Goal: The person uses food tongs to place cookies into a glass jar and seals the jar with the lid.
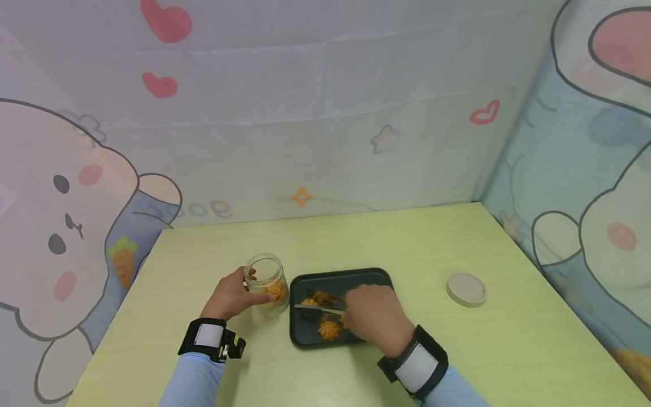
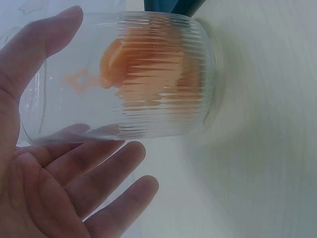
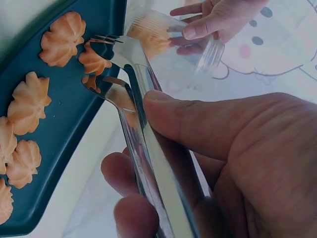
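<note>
A ribbed glass jar stands upright on the table, with several orange-brown, flower-shaped cookies in its lower part. My left hand holds it, thumb on one side and fingers on the other. Just right of the jar lies a dark rectangular tray bearing several more such cookies. My right hand grips metal tongs over the tray. In the right wrist view, the fork-like tips of the tongs are at either side of one cookie near the tray's edge.
A round pale lid lies on the light yellow table to the right of the tray. Behind the table hangs a printed cloth with hearts and cartoon animals, and it also covers the right side.
</note>
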`<state>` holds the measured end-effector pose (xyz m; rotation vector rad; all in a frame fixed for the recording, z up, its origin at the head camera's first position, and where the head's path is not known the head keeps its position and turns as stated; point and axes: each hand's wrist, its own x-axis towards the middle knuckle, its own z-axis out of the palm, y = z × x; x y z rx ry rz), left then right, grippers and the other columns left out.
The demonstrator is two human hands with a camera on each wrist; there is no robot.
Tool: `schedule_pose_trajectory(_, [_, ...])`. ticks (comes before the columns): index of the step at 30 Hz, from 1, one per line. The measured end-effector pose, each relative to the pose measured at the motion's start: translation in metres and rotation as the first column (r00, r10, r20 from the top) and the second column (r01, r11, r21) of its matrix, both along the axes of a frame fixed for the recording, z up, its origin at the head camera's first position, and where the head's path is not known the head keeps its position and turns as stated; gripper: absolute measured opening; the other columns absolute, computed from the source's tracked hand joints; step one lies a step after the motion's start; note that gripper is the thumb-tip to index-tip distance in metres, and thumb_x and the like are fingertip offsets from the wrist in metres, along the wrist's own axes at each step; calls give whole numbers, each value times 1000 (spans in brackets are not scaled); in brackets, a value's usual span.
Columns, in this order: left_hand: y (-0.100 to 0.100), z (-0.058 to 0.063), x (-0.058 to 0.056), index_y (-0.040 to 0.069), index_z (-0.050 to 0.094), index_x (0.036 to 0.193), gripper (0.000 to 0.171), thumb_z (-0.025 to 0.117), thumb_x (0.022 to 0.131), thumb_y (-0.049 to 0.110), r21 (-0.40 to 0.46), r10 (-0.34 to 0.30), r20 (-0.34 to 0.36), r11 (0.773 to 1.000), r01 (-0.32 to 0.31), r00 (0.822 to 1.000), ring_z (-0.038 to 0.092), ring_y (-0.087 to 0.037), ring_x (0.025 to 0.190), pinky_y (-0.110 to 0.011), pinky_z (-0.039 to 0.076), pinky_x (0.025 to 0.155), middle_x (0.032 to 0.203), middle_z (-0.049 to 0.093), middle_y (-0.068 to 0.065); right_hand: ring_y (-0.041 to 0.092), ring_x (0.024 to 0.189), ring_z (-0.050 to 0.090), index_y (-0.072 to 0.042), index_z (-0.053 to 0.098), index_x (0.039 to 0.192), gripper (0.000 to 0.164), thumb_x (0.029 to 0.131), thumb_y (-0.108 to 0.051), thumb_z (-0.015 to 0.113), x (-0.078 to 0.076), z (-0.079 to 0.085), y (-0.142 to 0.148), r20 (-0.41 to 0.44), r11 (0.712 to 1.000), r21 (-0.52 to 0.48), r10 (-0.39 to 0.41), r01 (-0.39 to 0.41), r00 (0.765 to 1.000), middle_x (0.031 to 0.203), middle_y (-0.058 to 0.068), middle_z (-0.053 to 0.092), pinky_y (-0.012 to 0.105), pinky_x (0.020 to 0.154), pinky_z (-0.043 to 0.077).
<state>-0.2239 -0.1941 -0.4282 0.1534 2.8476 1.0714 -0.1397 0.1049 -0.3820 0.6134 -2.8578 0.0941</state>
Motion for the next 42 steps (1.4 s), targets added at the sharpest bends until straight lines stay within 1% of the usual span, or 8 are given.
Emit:
schedule_pose_trajectory(3, [0,0,0,-3,54,131,82,86,73,43,2,0,0,1000,0,1000,60,-33,106,-43,51,80,121,63,-19,8,45,28,-17,44,51,46,79,-21,81,-1,1,2,-14,1000,-6,0,0,1000,48,-9,28,25,39,25])
schedule_pose_trajectory(8, [0,-1,-1,-3,54,131,83,86,72,44,-4,3,-5,1000,-3,1000,61,-32,104,-43,51,78,119,64,-18,9,44,38,-15,52,57,40,78,-27,84,-1,2,6,-11,1000,-20,-8,8,1000,49,-6,40,28,39,36])
schedule_pose_trajectory(10, [0,-2,-1,-3,54,132,83,86,72,44,-5,3,-6,1000,-3,1000,61,-32,103,-43,51,78,118,64,-17,10,44,40,-15,54,59,39,78,-29,85,-1,2,7,-5,1000,-20,-13,13,1000,50,-6,41,29,40,38])
schedule_pose_trajectory(19, [0,-1,0,-4,54,130,82,87,72,43,0,0,-11,1000,0,1000,61,-32,103,-43,51,79,118,64,-18,10,46,42,-15,55,61,37,82,-31,82,-2,5,10,62,998,-16,-57,58,996,51,-5,43,30,41,38])
schedule_pose_trajectory(26, [0,-1,0,-4,54,131,83,86,72,44,-7,3,-7,1000,-3,1000,61,-33,105,-44,51,80,119,64,-18,11,46,42,-16,53,62,38,83,-30,81,-3,9,14,58,997,-33,-65,67,996,52,-5,43,31,41,39])
schedule_pose_trajectory(31, [1,-1,0,-3,54,132,84,86,72,45,-7,4,-4,1000,-5,1000,61,-32,105,-44,51,80,120,64,-18,12,47,42,-17,50,62,39,86,-30,79,-4,15,16,81,995,-51,-79,83,994,53,-5,43,30,42,37])
schedule_pose_trajectory(40, [1,0,1,-4,54,131,82,86,72,43,-7,0,-4,1000,0,1000,61,-32,103,-43,51,78,117,64,-18,11,46,41,-17,51,63,37,84,-28,80,-8,29,19,-11,996,-68,-56,55,998,53,-6,43,29,42,34])
schedule_pose_trajectory(42, [1,1,1,-4,54,131,81,86,72,43,-5,-1,-4,1000,1,1000,61,-32,103,-43,51,78,117,64,-18,11,46,41,-18,51,63,37,85,-28,79,-8,34,18,-15,996,-78,-52,50,999,53,-7,43,28,42,33])
